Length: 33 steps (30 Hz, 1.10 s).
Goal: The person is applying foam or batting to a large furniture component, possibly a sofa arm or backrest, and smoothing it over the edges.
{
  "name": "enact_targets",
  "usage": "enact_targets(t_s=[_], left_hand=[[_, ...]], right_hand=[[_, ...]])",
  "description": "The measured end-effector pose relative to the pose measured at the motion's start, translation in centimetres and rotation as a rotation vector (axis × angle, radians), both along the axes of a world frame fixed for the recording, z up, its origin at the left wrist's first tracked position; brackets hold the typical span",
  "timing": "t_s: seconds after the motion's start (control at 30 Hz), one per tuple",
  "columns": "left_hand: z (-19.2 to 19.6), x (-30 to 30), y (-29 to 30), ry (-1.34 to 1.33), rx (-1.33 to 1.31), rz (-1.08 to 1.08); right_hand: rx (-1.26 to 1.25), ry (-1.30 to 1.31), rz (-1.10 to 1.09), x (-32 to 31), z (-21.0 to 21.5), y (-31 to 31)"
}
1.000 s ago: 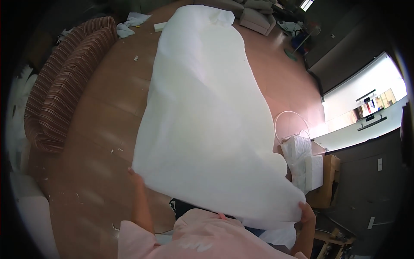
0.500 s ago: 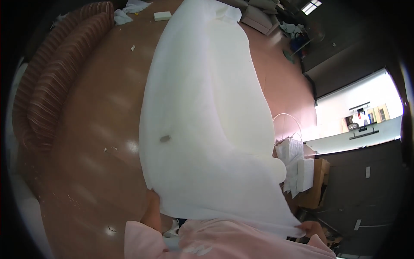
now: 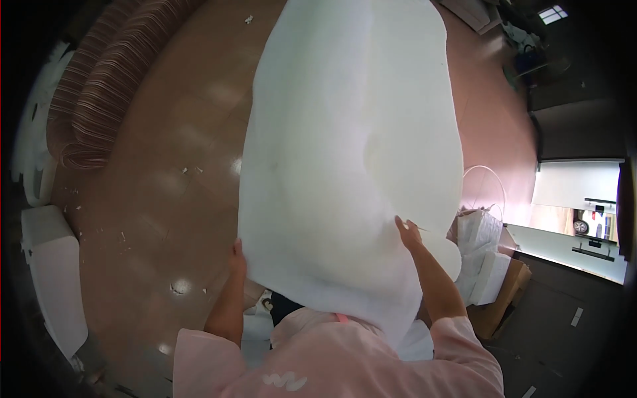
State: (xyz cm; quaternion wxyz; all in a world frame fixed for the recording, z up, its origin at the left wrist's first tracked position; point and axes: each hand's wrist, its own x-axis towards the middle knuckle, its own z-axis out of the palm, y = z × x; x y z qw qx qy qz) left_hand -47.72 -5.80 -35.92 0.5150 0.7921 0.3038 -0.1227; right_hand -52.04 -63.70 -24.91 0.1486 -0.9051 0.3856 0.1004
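Note:
A large sheet of white wadding (image 3: 318, 219) drapes over a long sofa-shaped form in front of me, its near end hanging down by my lap. My left hand (image 3: 238, 257) is closed at the sheet's left edge, near its front corner; the fingers are partly hidden by the sheet. Across the middle right of the sheet reaches my right hand (image 3: 408, 232), fingers stretched forward and touching the surface beside a hollow. Right of that hand, a rounded white end (image 3: 448, 259) of the form sticks out from the sheet.
A striped brown sofa (image 3: 113, 93) stands at the far left, with a white padded piece (image 3: 56, 272) nearer me. To the right are white wrapped blocks (image 3: 481, 245) and a cardboard box (image 3: 511, 292). Small scraps (image 3: 249, 20) lie on the brown floor.
My right hand has let go of the sheet's near right corner and moved forward onto its top. My left hand has shifted forward along the left edge. The view has moved closer.

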Motion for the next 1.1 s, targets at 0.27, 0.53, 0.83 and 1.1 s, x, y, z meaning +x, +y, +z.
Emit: enact_targets(t_s=[0.27,0.53,0.83,1.1], left_hand=[[7.7,-1.1,9.2,0.174,0.281,0.071],[6.2,4.6,2.2,0.154,0.401,-0.145],[3.2,8.8,-3.9,-0.1,-0.006,0.352],[22.4,0.8,-5.1,-0.218,0.15,-0.071]], right_hand=[[0.438,0.027,-0.072,7.1,-1.9,10.0],[0.543,0.243,0.061,9.5,-1.3,7.6],[1.229,-0.445,-0.046,4.1,26.9,13.4],[1.151,-0.792,0.048,-4.9,33.1,8.8]])
